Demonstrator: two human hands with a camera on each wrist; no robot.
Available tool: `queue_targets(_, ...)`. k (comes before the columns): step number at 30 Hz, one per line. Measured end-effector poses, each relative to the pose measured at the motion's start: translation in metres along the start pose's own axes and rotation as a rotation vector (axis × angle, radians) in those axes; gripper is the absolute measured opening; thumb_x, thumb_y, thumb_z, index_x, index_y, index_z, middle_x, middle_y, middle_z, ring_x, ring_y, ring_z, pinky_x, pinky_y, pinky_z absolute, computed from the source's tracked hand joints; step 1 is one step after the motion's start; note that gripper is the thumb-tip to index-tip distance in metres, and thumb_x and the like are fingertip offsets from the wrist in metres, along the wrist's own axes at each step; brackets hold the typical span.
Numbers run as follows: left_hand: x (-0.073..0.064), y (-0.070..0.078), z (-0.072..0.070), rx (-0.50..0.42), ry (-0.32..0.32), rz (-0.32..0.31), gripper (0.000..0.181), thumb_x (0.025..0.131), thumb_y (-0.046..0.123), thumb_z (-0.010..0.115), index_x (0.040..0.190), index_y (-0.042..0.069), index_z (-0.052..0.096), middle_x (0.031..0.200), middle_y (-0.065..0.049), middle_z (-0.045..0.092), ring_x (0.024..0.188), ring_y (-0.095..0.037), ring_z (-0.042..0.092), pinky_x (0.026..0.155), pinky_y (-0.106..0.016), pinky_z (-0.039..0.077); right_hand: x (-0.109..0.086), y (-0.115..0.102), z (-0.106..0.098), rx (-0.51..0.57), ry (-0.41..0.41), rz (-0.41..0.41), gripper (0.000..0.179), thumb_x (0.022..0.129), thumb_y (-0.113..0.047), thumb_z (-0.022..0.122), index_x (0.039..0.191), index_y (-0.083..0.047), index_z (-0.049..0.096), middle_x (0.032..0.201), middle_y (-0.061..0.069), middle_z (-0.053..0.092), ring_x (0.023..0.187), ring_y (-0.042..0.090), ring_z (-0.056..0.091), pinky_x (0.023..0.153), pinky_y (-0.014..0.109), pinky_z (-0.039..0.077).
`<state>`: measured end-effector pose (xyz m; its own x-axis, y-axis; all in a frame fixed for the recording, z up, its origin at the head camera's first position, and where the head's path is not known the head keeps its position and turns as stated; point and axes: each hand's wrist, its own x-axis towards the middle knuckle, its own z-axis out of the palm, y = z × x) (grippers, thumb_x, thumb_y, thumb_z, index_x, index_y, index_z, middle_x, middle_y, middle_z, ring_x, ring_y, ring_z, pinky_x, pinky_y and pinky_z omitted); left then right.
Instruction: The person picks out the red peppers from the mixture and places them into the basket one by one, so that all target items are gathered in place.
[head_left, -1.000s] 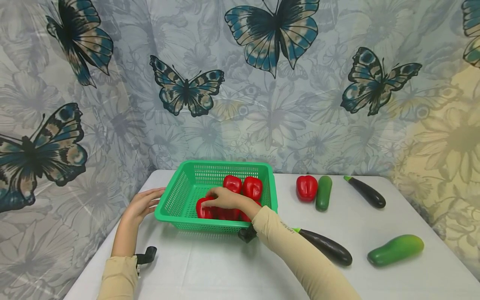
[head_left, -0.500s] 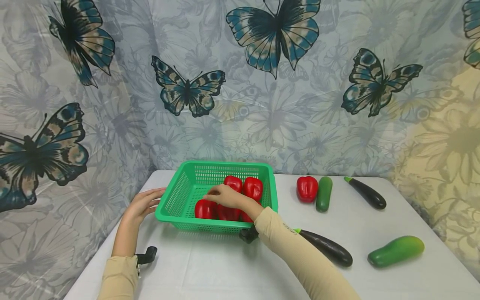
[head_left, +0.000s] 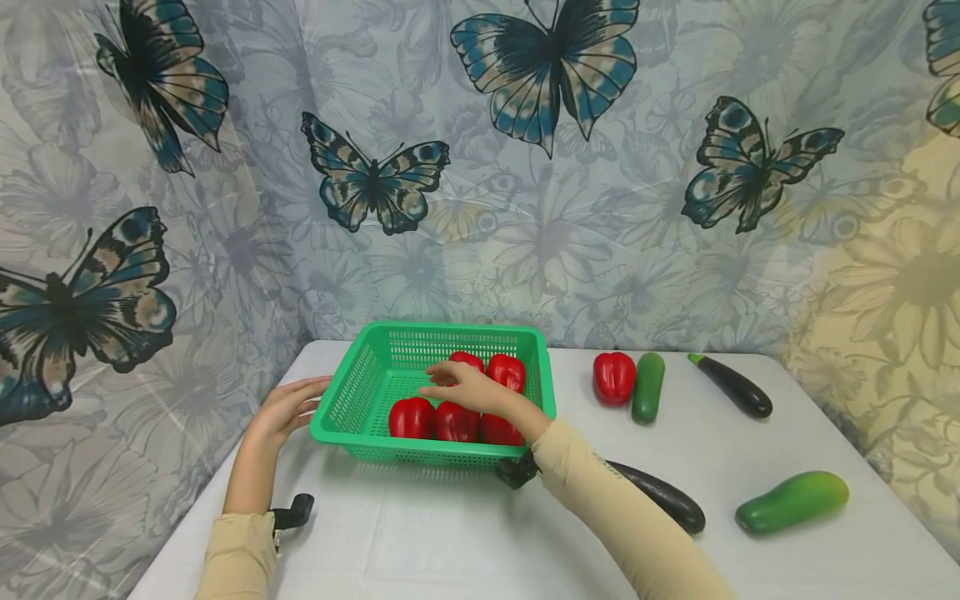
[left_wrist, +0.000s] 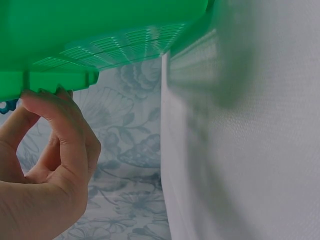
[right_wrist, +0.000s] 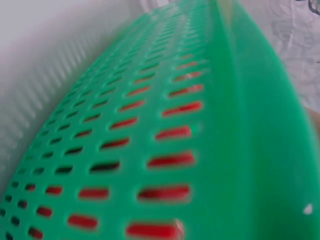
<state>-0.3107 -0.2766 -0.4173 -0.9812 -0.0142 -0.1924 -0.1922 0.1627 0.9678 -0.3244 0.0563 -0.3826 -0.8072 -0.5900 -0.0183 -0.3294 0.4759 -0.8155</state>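
Observation:
The green plastic basket [head_left: 360, 437] stands on the white table, with several red bell peppers inside, including one pepper [head_left: 411, 417] at the front left. Above the front row hovers my right hand [head_left: 468, 387], fingers loosely bent and nothing in its grasp. It partly covers the back peppers. My left hand [head_left: 283, 408] is at the basket's left side, its fingertips touching the rim [left_wrist: 60, 82] in the left wrist view. Through the slots of the basket wall [right_wrist: 130, 110], the right wrist view shows red; that hand is almost wholly hidden there.
Right of the basket lie another red bell pepper [head_left: 614, 378], a cucumber [head_left: 648, 388] and an eggplant [head_left: 731, 385]. Nearer the front are a second eggplant [head_left: 663, 497], partly behind my right sleeve, and a green papaya-like fruit [head_left: 792, 502]. A butterfly-patterned cloth [head_left: 525, 250] hangs behind.
My right hand has let go of the front-left bell pepper, which stays in the basket. The hand has risen and moved right. My left hand has not moved.

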Motion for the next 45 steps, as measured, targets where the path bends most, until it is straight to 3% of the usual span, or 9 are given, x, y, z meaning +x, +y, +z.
queue_targets(11, -0.001, 0.000, -0.001, 0.013, -0.009, 0.007, 0.064, 0.093, 0.038, 0.066, 0.143, 0.002, 0.048, 0.100, 0.021, 0.062, 0.094, -0.001, 0.063, 0.082, -0.022, 0.053, -0.015, 0.007, -0.020, 0.036, 0.057, -0.016, 0.054, 0.095, -0.032, 0.064, 0.142, -0.012, 0.048, 0.142, 0.012, 0.053, 0.133, 0.031, 0.050, 0.107, 0.045, 0.046)
queue_targets(18, -0.002, 0.001, 0.000, 0.011, -0.012, 0.009, 0.064, 0.094, 0.037, 0.066, 0.143, 0.001, 0.047, 0.100, 0.021, 0.061, 0.094, -0.001, 0.063, 0.082, -0.021, 0.053, -0.027, 0.013, -0.036, 0.051, 0.067, -0.023, 0.059, 0.093, -0.039, 0.065, 0.144, -0.014, 0.048, 0.145, 0.013, 0.050, 0.135, 0.034, 0.047, 0.101, 0.050, 0.049)
queue_targets(26, 0.001, -0.001, -0.001, 0.005, -0.009, 0.004, 0.064, 0.093, 0.037, 0.067, 0.143, 0.001, 0.048, 0.099, 0.020, 0.062, 0.092, -0.002, 0.064, 0.081, -0.022, 0.054, -0.042, 0.026, -0.058, 0.111, 0.105, -0.060, 0.060, 0.094, -0.034, 0.065, 0.146, -0.011, 0.044, 0.149, 0.014, 0.046, 0.142, 0.035, 0.038, 0.113, 0.052, 0.037)
queue_targets(33, 0.001, -0.002, -0.002, 0.021, -0.007, 0.008, 0.065, 0.093, 0.039, 0.066, 0.143, 0.001, 0.047, 0.100, 0.021, 0.061, 0.094, -0.001, 0.062, 0.083, -0.022, 0.053, -0.057, 0.040, -0.079, 0.150, 0.215, -0.051, 0.060, 0.094, -0.034, 0.066, 0.146, -0.015, 0.044, 0.151, 0.005, 0.045, 0.144, 0.032, 0.036, 0.114, 0.052, 0.035)
queue_targets(37, 0.000, -0.001, -0.002, 0.024, -0.003, 0.004, 0.066, 0.093, 0.040, 0.066, 0.143, 0.002, 0.047, 0.101, 0.020, 0.061, 0.095, -0.001, 0.062, 0.083, -0.022, 0.052, -0.065, 0.053, -0.090, 0.184, 0.269, -0.039, 0.062, 0.093, -0.035, 0.067, 0.147, -0.016, 0.042, 0.153, 0.009, 0.042, 0.146, 0.032, 0.033, 0.117, 0.052, 0.029)
queue_targets(45, -0.001, 0.001, -0.001, 0.012, -0.008, 0.004, 0.067, 0.093, 0.038, 0.067, 0.143, 0.000, 0.046, 0.099, 0.020, 0.061, 0.094, -0.002, 0.063, 0.083, -0.022, 0.052, -0.082, 0.084, -0.106, 0.175, 0.381, 0.038, 0.073, 0.090, -0.040, 0.070, 0.150, -0.017, 0.037, 0.156, 0.005, 0.037, 0.150, 0.028, 0.026, 0.119, 0.051, 0.026)
